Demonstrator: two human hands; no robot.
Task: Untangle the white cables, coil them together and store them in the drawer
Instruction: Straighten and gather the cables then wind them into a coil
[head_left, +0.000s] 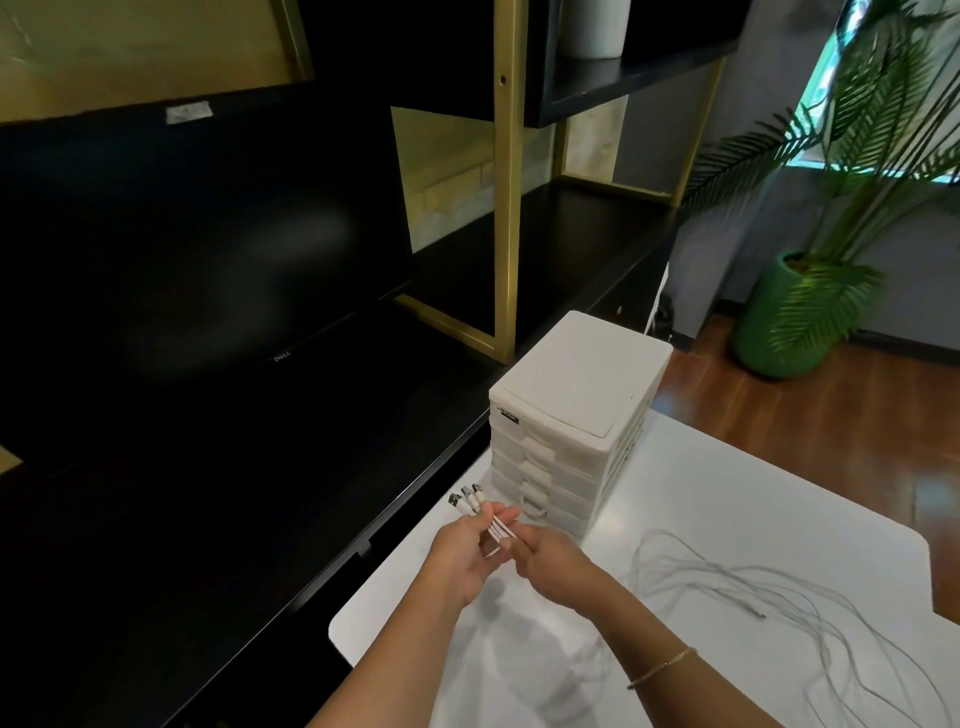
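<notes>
Bare forearms, no sleeves, thin gold chain bracelet (661, 667) (right wrist)

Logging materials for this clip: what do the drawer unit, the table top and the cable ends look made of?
Drawer unit: likely matte white plastic, with moulded rounded edges and handles.
Table top: smooth white, faintly glossy, perhaps laminate; soft reflections.
Cable ends: white sheathing with silvery, seemingly metal plugs, held in both hands.

White table (727, 499), rounded corners. On it: white drawer unit (571, 415) at far edge, drawers shut; loose white cables (779, 597) sprawled in loops to the right, near edge.
</notes>
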